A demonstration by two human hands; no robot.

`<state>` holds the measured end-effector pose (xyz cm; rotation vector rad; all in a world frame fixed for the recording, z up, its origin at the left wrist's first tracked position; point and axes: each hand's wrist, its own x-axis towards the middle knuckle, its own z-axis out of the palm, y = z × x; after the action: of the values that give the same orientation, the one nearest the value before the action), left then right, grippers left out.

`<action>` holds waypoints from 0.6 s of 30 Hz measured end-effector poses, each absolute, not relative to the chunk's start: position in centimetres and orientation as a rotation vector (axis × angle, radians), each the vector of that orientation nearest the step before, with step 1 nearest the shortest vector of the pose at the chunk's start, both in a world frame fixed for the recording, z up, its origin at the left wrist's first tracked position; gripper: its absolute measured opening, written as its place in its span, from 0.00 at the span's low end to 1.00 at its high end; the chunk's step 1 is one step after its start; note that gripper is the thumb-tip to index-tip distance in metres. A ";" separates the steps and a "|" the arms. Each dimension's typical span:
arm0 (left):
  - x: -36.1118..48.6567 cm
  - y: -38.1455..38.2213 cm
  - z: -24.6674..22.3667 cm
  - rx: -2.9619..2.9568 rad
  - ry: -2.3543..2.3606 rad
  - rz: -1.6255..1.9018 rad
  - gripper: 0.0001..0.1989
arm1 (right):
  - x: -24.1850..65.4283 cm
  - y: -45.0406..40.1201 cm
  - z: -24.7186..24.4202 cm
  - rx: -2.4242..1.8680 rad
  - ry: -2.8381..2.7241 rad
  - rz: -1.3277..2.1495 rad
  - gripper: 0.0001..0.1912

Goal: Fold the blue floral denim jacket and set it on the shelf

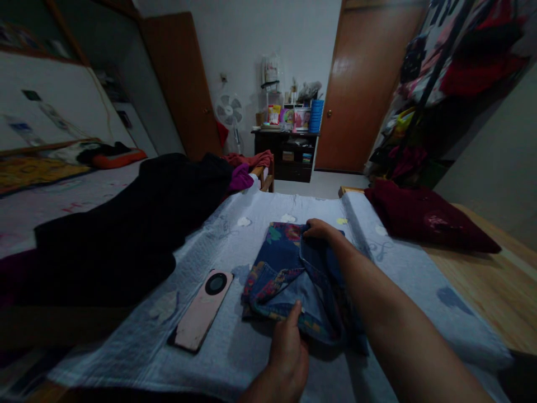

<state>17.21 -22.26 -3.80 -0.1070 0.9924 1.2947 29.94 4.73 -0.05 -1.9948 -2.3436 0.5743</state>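
Note:
A blue denim garment (281, 252) with a colourful floral pattern lies folded on a pale blue sheet (235, 240). My left hand (289, 347) grips its near edge, thumb on top and fingers underneath. At the garment's far edge, my right hand (319, 229) is closed on the cloth, with the forearm reaching over the right side. Between the hands a lighter inner face of the denim shows. What kind of garment it is, I cannot tell. To the left of it lies a pink phone (203, 313), its round black camera facing up.
Dark clothing (126, 218) is heaped along the left. A maroon cushion-like bundle (428, 218) rests on the wooden surface (470, 280) at right. Farther back stand a black cabinet (285, 154), a fan (230, 112) and a wooden door (352, 95). Clothes (482, 73) hang at upper right.

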 end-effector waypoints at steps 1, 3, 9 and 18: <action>17.3 -22.2 -3.9 -0.117 1.001 1.289 0.07 | 29.9 4.6 0.2 -1.989 -2.375 0.577 0.24; 17.4 -22.3 -3.9 -0.137 1.020 1.276 0.05 | 29.7 4.3 0.9 -1.991 -2.438 0.586 0.26; 17.4 -22.7 -3.4 -0.101 1.074 1.286 0.04 | 29.1 3.1 3.2 -1.945 -2.511 0.511 0.24; 15.0 -22.8 -2.2 0.051 1.127 1.417 0.07 | 31.3 0.3 7.8 -1.978 -2.394 0.478 0.24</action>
<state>15.04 -22.80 -2.20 0.0509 1.1265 1.4170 31.34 0.29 7.82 -1.9779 -2.3943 0.4782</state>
